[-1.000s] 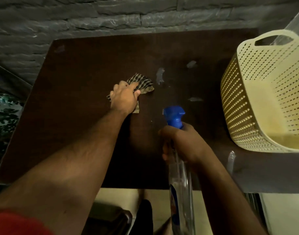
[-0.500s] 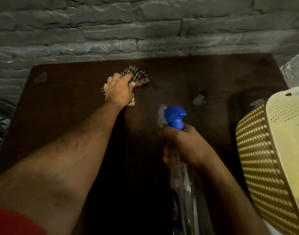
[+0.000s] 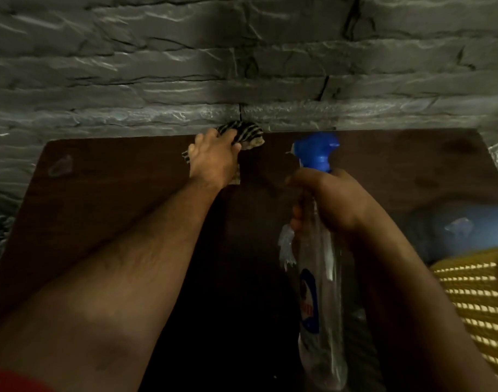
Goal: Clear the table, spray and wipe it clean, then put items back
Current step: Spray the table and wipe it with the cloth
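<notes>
Head view: left hand [image 3: 214, 158] clutches cloth [image 3: 246, 135] at surface [image 3: 115, 199] far edge, unwiped wet smears lying toward 5 o'clock, nearer right hand [image 3: 331, 200], whose grip wraps spray bottle [image 3: 318, 292].

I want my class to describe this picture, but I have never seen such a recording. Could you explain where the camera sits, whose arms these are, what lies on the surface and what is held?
The camera is worn on a person's head and looks forward and down, so both arms are that person's own. The left hand grips a crumpled checked cloth at the far edge of the dark brown wooden table, by a grey stone wall. The right hand holds a clear plastic spray bottle with a blue nozzle. A pale yellow perforated plastic basket shows at lower right. Wet patches glisten on the table.
</notes>
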The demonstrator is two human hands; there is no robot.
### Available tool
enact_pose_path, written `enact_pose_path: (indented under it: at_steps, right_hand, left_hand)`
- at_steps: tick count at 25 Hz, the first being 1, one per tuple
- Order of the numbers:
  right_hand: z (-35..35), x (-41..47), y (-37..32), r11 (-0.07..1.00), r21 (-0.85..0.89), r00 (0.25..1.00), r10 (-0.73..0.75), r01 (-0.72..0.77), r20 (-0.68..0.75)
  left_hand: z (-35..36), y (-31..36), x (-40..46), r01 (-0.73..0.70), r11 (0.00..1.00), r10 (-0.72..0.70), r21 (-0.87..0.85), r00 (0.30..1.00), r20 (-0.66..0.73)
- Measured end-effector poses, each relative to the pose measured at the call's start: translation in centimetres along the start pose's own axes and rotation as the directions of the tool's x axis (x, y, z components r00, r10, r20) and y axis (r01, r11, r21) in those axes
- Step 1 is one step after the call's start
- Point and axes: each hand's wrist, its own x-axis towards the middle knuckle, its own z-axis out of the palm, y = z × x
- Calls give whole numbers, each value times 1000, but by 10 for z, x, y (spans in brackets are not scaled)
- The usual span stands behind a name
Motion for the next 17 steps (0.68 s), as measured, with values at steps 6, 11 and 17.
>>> enact_pose_path:
  at_steps: [6,11,17]
  right_hand:
    - [-12,-14,26,993,27,993,113,-114,37]
    - [-8,-35,55,979,12,972,203,-206,118]
    - [-4,-50,62,984,21,976,175,-179,128]
  left_hand:
    - [-2,6,0,31,999,-31,-8,1000,-3]
    - [0,9,-5,87,996,-87,-25,996,27]
    - [7,39,-74,-147,987,153,-69,985,84]
